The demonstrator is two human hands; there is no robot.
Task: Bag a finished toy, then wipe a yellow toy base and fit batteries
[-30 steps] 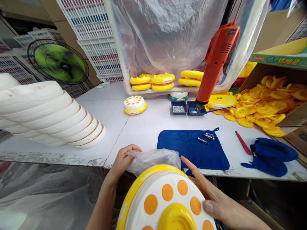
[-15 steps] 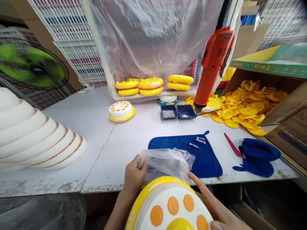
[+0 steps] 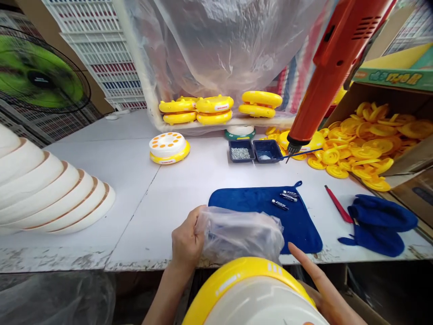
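Note:
My left hand (image 3: 188,239) is closed on the edge of a clear plastic bag (image 3: 241,234), which spreads over the near edge of a blue cloth (image 3: 257,198). Just below the bag, a large yellow-and-white round toy (image 3: 250,289) fills the bottom of the view, cut off by the frame. My right hand (image 3: 314,280) is at the toy's right side with its index finger stretched out, off the bag; its other fingers are mostly hidden. Several batteries (image 3: 286,198) lie on the cloth.
An orange electric screwdriver (image 3: 324,76) hangs at right above two dark trays (image 3: 254,151). Yellow parts (image 3: 365,140) spill from a box. A red knife (image 3: 338,204) and blue cloth piece (image 3: 382,221) lie right. White bowls (image 3: 50,189), another round toy (image 3: 169,148) and a fan (image 3: 40,76) are left.
The toy has tilted, so its orange spots are mostly out of view. My right index finger has come away from the bag. The camera view has shifted, and the screwdriver appears larger.

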